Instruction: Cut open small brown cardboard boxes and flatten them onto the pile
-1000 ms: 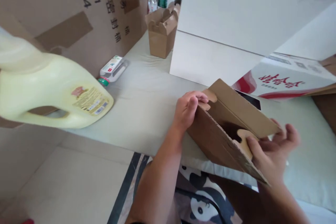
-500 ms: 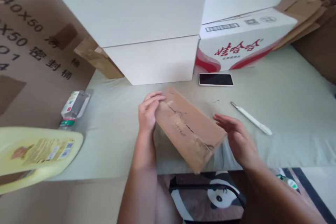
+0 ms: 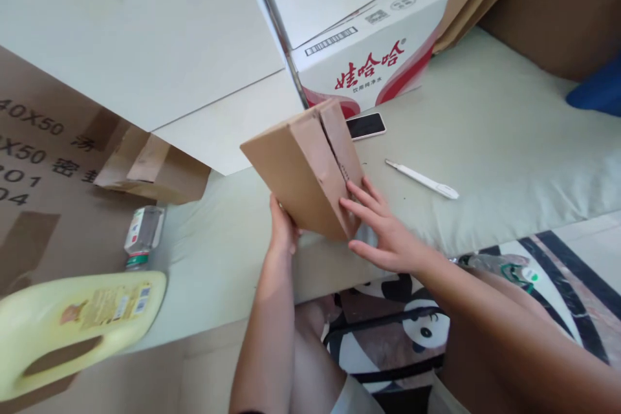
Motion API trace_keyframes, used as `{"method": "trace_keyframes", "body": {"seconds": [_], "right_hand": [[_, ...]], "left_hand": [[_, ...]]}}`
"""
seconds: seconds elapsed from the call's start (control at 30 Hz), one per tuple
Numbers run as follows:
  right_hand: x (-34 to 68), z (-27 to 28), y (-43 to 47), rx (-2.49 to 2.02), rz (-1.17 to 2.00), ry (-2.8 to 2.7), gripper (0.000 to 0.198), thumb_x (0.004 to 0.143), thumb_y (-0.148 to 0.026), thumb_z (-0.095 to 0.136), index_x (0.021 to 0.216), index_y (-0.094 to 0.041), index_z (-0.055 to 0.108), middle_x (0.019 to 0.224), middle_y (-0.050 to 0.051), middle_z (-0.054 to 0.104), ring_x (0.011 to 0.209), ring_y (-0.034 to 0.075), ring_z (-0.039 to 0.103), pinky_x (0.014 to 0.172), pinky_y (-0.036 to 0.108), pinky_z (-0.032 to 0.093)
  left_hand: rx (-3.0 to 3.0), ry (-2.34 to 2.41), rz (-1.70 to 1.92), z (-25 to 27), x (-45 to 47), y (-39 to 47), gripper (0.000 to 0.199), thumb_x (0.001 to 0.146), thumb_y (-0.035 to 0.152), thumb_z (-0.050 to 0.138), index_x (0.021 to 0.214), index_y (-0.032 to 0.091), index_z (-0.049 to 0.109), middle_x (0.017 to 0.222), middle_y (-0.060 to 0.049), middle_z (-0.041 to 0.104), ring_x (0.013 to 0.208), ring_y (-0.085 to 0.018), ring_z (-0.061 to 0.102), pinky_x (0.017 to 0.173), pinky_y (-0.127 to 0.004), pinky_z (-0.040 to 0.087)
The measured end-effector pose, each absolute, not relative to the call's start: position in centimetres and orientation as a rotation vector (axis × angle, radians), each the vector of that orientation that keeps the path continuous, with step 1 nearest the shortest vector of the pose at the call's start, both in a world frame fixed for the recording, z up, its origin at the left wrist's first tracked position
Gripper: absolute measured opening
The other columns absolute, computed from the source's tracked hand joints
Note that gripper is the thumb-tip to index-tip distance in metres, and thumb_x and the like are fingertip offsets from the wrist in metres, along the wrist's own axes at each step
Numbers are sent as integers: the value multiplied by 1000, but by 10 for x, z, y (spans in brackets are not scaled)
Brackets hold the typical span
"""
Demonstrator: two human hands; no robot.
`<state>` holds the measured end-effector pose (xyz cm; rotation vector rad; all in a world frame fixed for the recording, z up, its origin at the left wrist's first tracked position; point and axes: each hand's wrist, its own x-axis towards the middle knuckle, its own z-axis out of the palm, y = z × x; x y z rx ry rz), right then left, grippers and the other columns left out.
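Note:
A brown cardboard box (image 3: 295, 174) is tilted up over the front part of the green cloth surface, a slit seam running along its narrow side. My left hand (image 3: 284, 226) grips it at the lower left corner, thumb on the outer face and some fingers hidden beneath. Against the seam side lies my right hand (image 3: 378, 226), fingers stretched and spread, their tips touching the cardboard. To the right of the box is a white craft knife (image 3: 422, 179). Behind the box, a phone (image 3: 367, 126) is partly covered by it.
A white and red carton (image 3: 369, 71) stands at the back beside tall white boxes (image 3: 204, 32). On the left are a yellow jug (image 3: 140, 330), a plastic bottle (image 3: 144, 233) and a large printed carton (image 3: 29, 187). The cloth-covered surface (image 3: 509, 162) ends just before my legs.
The box has been turned and tipped up, so its seam side now faces right. My right hand has come onto it from beside it. The view has swung to the right.

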<state>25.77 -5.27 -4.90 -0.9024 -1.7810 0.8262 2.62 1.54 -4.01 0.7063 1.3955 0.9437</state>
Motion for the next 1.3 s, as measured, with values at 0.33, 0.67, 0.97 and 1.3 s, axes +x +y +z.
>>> {"method": "trace_keyframes", "body": {"seconds": [0.33, 0.67, 0.97, 1.3], "right_hand": [[279, -39, -44, -1002, 425, -1439, 33, 100, -39, 52, 127, -29, 69, 125, 10, 70, 128, 31, 61, 113, 56, 48], [250, -33, -62, -631, 758, -1806, 25, 95, -25, 59, 118, -26, 68, 141, 13, 55, 130, 25, 61, 104, 41, 58], [336, -50, -22, -2248, 219, -1585, 51, 85, -38, 59, 128, -10, 63, 131, 30, 58, 121, 46, 55, 96, 59, 46], [304, -24, -39, -1675, 725, -1152, 32, 78, -34, 54, 109, -30, 47, 74, -2, 64, 48, 17, 49, 51, 32, 40]], "left_hand": [[1170, 1252, 236, -27, 12, 5, 64, 62, 72, 78, 73, 9, 73, 72, -17, 74, 41, -13, 56, 39, -23, 25], [1658, 1291, 1584, -33, -2, 23, 64, 78, 77, 61, 116, 26, 67, 149, -10, 52, 147, -32, 42, 123, -47, 36], [1784, 1342, 1447, -42, -4, 22, 47, 88, 65, 56, 96, 23, 75, 155, -10, 48, 152, -35, 35, 128, -56, 25], [1850, 1658, 1606, -35, 38, 9, 32, 100, 40, 46, 104, 21, 72, 147, -13, 53, 145, -27, 45, 126, -50, 32]]}}
